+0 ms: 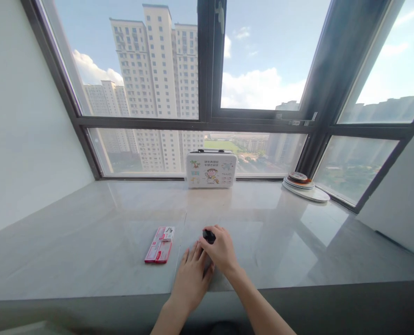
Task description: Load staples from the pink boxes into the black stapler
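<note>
1. Black object [209, 236]: over the windowsill [98, 260], pinched by the right hand [223, 246].
2. Left hand [192, 273]: grip loosely spread, close beside it.
3. Likely light, stiff, slightly slippery; best held by its sides.

Boxes [159, 249] left of left hand [190, 275]

Both bare forearms reach forward from the lower edge and converge. The left hand [193, 274] lies palm down, its fingers extended and slightly parted, thumb out to the right. The right hand [223, 246] angles inward, fingers bent in a grip, its thumb by the left fingertips.
</note>
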{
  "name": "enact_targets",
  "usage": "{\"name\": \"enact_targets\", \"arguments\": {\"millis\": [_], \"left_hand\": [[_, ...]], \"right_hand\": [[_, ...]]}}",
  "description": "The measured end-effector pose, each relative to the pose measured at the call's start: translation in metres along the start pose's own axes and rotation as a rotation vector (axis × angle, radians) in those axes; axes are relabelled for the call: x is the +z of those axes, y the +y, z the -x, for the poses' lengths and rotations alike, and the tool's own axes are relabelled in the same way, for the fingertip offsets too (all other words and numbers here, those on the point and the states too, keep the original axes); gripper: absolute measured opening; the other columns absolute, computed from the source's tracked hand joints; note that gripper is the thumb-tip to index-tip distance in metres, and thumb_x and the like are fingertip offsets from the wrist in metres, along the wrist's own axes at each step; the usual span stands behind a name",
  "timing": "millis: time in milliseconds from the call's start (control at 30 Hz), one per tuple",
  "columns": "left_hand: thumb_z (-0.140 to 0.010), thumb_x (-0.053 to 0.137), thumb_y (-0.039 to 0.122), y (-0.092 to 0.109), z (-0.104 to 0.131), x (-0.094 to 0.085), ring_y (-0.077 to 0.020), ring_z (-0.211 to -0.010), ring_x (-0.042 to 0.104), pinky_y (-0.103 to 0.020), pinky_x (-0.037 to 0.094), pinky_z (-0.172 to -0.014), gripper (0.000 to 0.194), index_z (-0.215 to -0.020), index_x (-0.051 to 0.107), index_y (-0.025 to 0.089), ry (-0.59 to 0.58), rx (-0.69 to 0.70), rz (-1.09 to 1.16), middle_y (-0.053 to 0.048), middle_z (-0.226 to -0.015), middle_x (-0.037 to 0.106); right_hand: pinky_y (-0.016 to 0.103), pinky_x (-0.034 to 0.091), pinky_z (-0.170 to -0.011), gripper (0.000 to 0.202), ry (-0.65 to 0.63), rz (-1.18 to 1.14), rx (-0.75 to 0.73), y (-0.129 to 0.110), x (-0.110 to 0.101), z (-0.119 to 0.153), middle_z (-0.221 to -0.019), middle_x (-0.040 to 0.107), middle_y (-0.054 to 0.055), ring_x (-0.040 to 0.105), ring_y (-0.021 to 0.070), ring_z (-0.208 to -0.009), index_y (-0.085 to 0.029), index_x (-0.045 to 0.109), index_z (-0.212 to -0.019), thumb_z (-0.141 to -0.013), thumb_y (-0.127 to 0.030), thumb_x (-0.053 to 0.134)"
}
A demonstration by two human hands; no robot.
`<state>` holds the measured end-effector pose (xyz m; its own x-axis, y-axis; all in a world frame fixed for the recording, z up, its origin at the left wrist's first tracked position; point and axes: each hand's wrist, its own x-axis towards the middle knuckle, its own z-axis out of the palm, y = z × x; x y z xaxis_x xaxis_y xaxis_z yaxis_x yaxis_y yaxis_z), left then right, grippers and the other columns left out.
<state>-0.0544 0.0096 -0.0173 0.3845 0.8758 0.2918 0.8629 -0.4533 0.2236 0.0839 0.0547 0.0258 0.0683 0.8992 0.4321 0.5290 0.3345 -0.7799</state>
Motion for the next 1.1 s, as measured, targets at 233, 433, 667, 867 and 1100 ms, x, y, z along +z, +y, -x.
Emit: {"name": "enact_targets", "arguments": {"millis": [233, 433, 667, 867, 1100], "left_hand": [[-0.102, 0.035, 0.038, -0.013, -0.013, 0.003, -0.0251, -0.152, 0.021, -0.053, 0.023, -0.121, 0.045, -0.145, 0.044, 0.026, 0.003, -0.023, -0.018, -0.008, -0.164, 0.025], [-0.097, 0.033, 0.018, -0.01, -0.012, 0.001, -0.0212, -0.152, 0.019, -0.047, 0.023, -0.123, 0.046, -0.141, 0.043, 0.015, 0.161, -0.075, -0.006, -0.01, -0.161, 0.031], [-0.093, 0.044, 0.023, -0.028, 0.038, -0.017, -0.0362, -0.148, 0.024, -0.063, 0.021, -0.119, 0.05, -0.143, 0.046, 0.019, 0.511, -0.379, -0.155, -0.012, -0.16, 0.032], [-0.094, 0.046, 0.025, -0.04, 0.056, -0.011, -0.0281, -0.123, 0.054, -0.05, 0.045, -0.106, 0.026, -0.113, 0.064, 0.028, 0.31, -0.183, 0.09, -0.006, -0.13, 0.062], [-0.086, 0.049, 0.013, -0.006, 0.009, -0.025, -0.0215, -0.125, 0.055, -0.038, 0.047, -0.106, 0.033, -0.116, 0.056, 0.027, 0.048, 0.066, 0.58, -0.005, -0.131, 0.059]], "right_hand": [[0.033, 0.053, -0.077, 0.056, 0.341, -0.605, 0.399, 0.036, -0.018, -0.019, -0.113, 0.069, 0.012, 0.064, 0.0258, -0.107, -0.016, 0.053, -0.125, -0.09, -0.055, 0.036], [0.044, 0.056, -0.09, 0.061, 0.289, -0.755, 0.469, 0.064, -0.049, 0.011, -0.122, 0.068, 0.015, 0.063, 0.0289, -0.118, -0.018, 0.054, -0.119, -0.091, -0.06, 0.02], [0.043, 0.055, -0.096, 0.054, 0.249, -0.719, 0.495, 0.078, -0.071, 0.062, -0.125, 0.065, 0.01, 0.063, 0.0265, -0.12, -0.025, 0.048, -0.132, -0.092, -0.061, 0.041], [0.03, 0.047, -0.066, 0.039, -0.267, -0.098, 0.294, 0.042, -0.062, 0.068, -0.083, 0.068, 0.001, 0.063, 0.0192, -0.074, -0.024, 0.065, -0.111, -0.091, -0.055, 0.053], [0.023, 0.034, -0.057, 0.022, -0.371, 0.052, 0.259, 0.033, -0.04, 0.037, -0.067, 0.064, -0.002, 0.057, 0.0144, -0.064, -0.021, 0.064, -0.088, -0.089, -0.042, 0.058]]}}
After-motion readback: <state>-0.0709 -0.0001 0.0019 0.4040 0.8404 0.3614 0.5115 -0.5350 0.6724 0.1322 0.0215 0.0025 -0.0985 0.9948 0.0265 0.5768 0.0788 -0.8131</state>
